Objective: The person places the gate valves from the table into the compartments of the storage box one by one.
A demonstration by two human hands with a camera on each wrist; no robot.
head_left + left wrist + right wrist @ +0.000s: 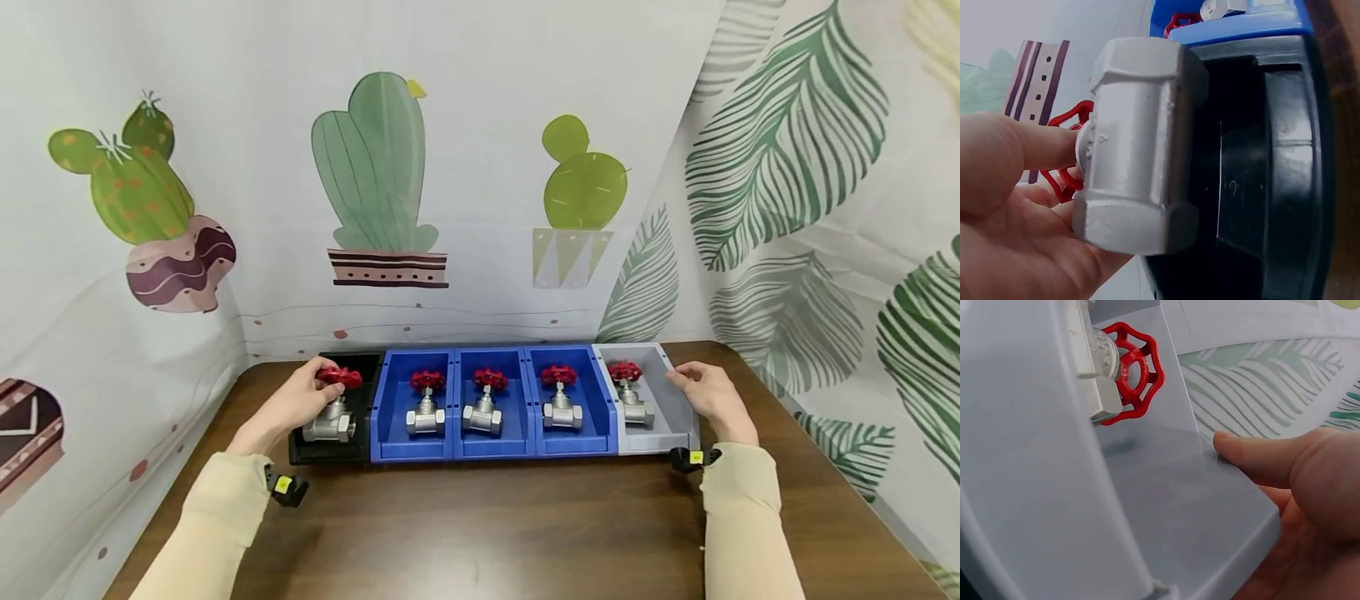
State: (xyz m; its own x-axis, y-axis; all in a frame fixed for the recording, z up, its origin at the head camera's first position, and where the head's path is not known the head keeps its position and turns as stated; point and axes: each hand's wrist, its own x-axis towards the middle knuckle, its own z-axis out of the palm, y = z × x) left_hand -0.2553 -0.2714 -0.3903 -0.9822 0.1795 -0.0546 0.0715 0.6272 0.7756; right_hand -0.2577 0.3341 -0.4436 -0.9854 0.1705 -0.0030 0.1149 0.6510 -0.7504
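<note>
In the head view my left hand is at the black bin, holding a metal gate valve by its red handwheel. Up close in the left wrist view, the thumb lies at the neck of this valve and the fingers go behind the wheel. My right hand grips the right side wall of the grey bin. Its thumb sits on the wall's rim and the other fingers are outside, partly hidden. Another red-wheeled valve lies inside the grey bin.
Between the black and grey bins stand three blue bins, side by side in one row. Each holds a valve with a red handwheel. The row stands on a brown wooden table, close to a patterned cloth backdrop.
</note>
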